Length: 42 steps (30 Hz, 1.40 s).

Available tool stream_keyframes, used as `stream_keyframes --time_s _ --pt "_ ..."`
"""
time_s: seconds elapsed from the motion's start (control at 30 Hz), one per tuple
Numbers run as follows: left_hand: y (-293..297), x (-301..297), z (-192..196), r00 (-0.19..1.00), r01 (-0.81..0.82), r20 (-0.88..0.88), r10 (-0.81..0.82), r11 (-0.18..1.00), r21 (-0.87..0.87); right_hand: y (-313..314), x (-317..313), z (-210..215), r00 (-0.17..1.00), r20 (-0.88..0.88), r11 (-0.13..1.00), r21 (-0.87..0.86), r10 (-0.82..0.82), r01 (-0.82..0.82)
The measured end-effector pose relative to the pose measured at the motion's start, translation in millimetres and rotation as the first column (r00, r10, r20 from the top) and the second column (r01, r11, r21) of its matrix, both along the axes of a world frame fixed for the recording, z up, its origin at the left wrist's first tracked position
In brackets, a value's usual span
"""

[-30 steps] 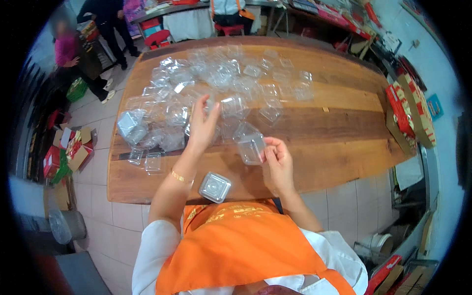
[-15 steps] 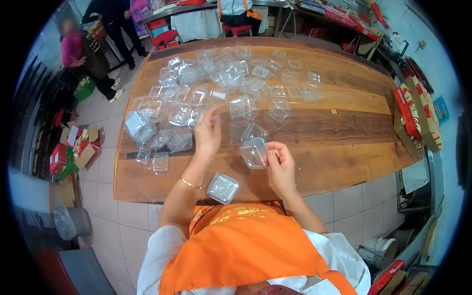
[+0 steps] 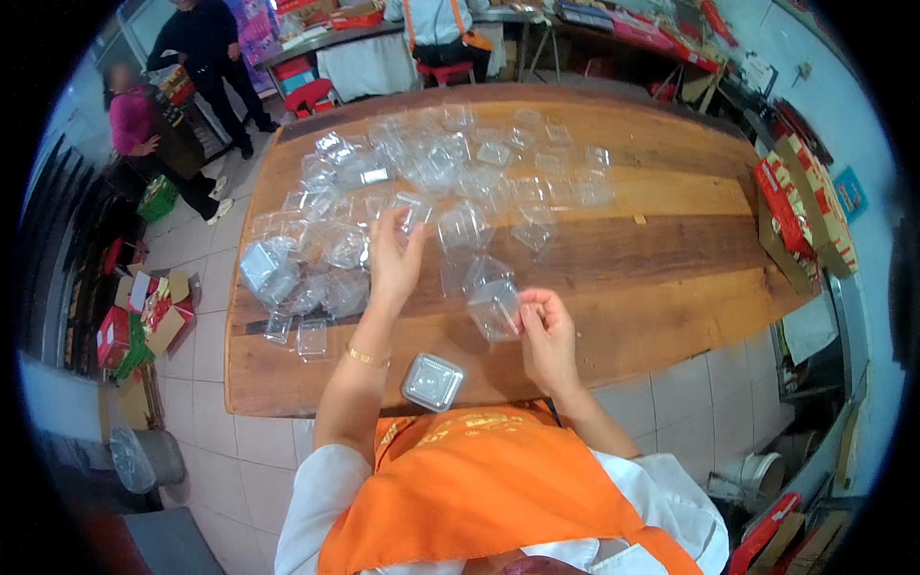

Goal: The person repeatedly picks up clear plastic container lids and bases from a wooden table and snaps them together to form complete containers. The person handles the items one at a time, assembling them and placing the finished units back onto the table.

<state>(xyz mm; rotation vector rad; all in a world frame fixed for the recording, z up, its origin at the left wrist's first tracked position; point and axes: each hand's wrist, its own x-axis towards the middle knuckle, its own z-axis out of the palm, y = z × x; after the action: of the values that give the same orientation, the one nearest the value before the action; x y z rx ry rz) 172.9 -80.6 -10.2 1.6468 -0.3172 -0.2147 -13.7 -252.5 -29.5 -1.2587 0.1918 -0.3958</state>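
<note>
My right hand point(image 3: 548, 337) pinches the edge of a clear plastic container point(image 3: 493, 309), tilted just over the near part of the table. Farther left, my left hand point(image 3: 395, 264) reaches into a spread of loose clear containers. Its thumb and fingers close about a small clear plastic container point(image 3: 414, 207), whose far part shows beyond the fingertips. Near the table edge, between my forearms, stands a square clear container point(image 3: 433, 381) with its lid on. The loose pile point(image 3: 436, 158) overlaps so much that single pieces are hard to tell apart. A stack of nested containers point(image 3: 270, 270) leans at its left side.
The wooden table point(image 3: 652, 278) fills the middle. An open carton with red packets point(image 3: 793, 216) stands at its right edge. Two people point(image 3: 211, 72) stand at the far left, and a seated person point(image 3: 439, 34) is at a back bench. Cartons point(image 3: 158, 311) lie on the left floor.
My left hand has moved slightly left and its fingers have come apart around a small container. My right hand keeps its container, now tilted a little differently. The whole view has shifted slightly.
</note>
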Motion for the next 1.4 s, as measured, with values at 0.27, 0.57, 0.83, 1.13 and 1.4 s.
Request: stream_keyframes --time_s 0.27,0.57,0.83,1.13,1.4 --pt "-13 -140 6 0.992 0.043 -0.090 -0.084 0.919 -0.392 29 9 27 0.996 0.088 0.973 -0.231 0.035 -0.014" --pt "0 -137 20 0.978 0.121 -0.114 -0.174 0.921 -0.370 18 4 40 0.965 0.093 0.884 -0.430 0.244 -0.182" --pt "5 -136 15 0.967 0.212 -0.052 -0.249 0.904 -0.372 10 -1 39 0.898 0.039 0.894 -0.122 0.438 -0.431" --pt "9 -139 11 0.952 0.257 -0.053 -0.302 0.879 -0.401 7 -6 41 0.849 0.050 0.850 -0.019 0.527 -0.526" --pt "11 -139 8 0.936 0.288 -0.077 -0.343 0.874 -0.391 7 -8 38 0.863 0.044 0.860 -0.125 0.503 -0.494"
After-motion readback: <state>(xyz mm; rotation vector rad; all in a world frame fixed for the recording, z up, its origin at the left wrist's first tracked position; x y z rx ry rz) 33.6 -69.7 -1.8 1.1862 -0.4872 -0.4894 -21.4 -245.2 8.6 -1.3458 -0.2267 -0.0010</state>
